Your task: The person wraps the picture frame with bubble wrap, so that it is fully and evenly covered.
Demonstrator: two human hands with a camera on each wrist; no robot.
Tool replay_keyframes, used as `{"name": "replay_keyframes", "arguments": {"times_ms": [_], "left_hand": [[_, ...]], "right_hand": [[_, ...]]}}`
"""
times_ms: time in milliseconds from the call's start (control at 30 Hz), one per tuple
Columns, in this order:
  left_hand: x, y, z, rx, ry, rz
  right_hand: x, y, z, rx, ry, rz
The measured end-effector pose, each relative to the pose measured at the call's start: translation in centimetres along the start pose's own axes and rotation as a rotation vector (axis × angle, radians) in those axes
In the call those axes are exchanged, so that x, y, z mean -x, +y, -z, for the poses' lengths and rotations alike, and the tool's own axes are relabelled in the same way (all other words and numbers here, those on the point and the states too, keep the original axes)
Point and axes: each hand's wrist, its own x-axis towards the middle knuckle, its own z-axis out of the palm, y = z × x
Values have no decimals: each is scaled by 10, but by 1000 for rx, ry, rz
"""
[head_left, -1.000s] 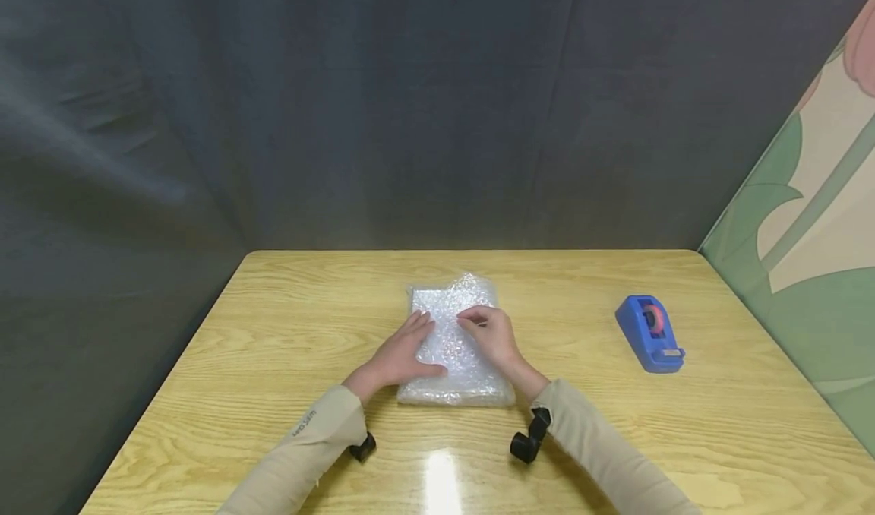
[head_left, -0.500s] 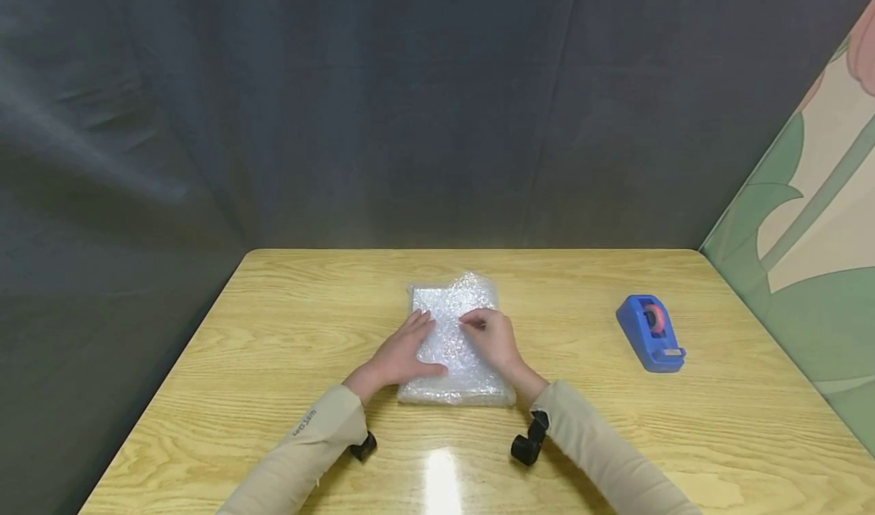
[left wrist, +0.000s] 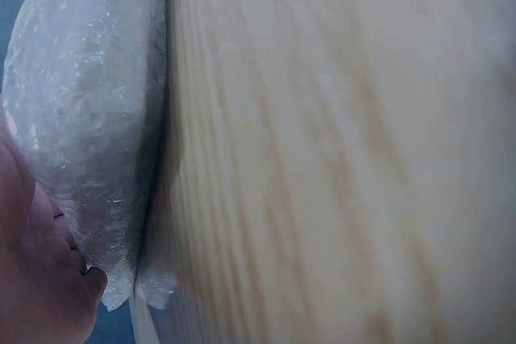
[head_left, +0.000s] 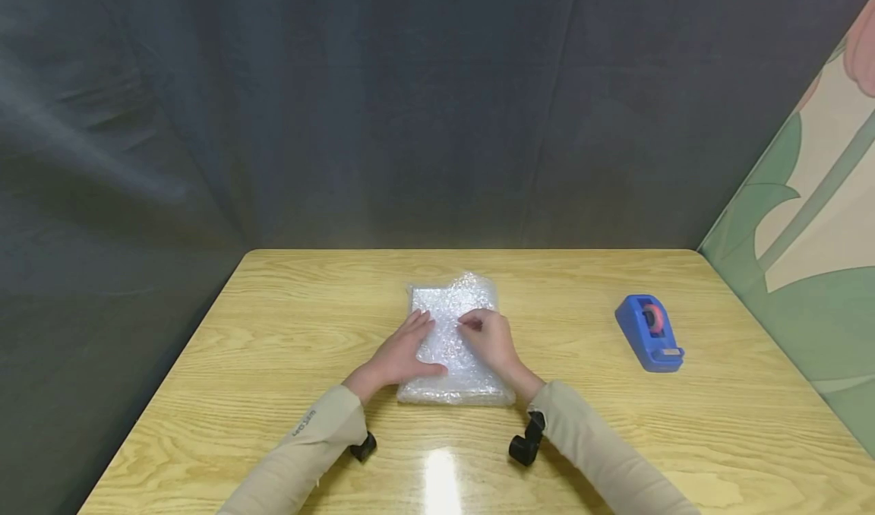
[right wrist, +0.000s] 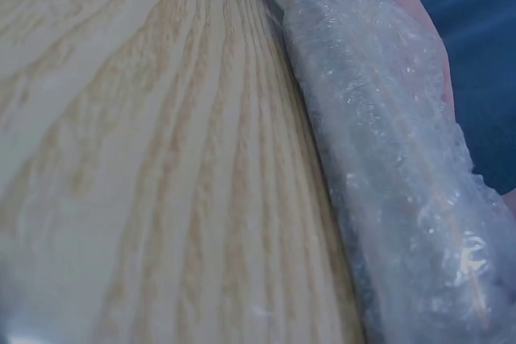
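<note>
A flat rectangular package in clear bubble wrap [head_left: 472, 378] lies near the middle of the wooden table, a loose flap of the wrap rising at its far edge. On its left side rests my left hand [head_left: 403, 353], fingers straight and thumb spread toward the package's middle. My right hand [head_left: 494, 340] is over the right half, fingers curled, thumb and fingertips pinching at the wrap's upper surface. Anything small between those fingertips is hidden. Both wrist views show the thick side of the bubble wrap [left wrist: 105, 78] close up against the tabletop.
A blue tape dispenser [head_left: 642, 336] with a pink-cored roll stands on the table [head_left: 307, 302] to the right. Dark curtain [head_left: 410, 120] hangs behind and at the left. A wall with a plant pattern [head_left: 813, 249] borders the right side.
My right hand shifts only very slightly at the wrap. My left hand and the package keep their place.
</note>
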Motion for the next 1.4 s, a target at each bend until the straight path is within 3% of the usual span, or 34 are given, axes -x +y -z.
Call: {"name": "replay_keyframes", "arguments": {"times_ms": [367, 700, 967, 1167, 1400], "left_hand": [[-1, -1, -1, 7, 4, -2], [-1, 0, 0, 14, -1, 1], [-1, -2, 0, 5, 5, -3], [-2, -3, 0, -4, 0, 2], [-2, -1, 0, 0, -1, -6]], "right_hand": [[0, 0, -1, 91, 27, 53], [2, -2, -1, 124, 42, 46], [1, 0, 2, -53, 42, 11], [1, 1, 8, -122, 51, 86], [-1, 7, 7, -30, -65, 216]]}}
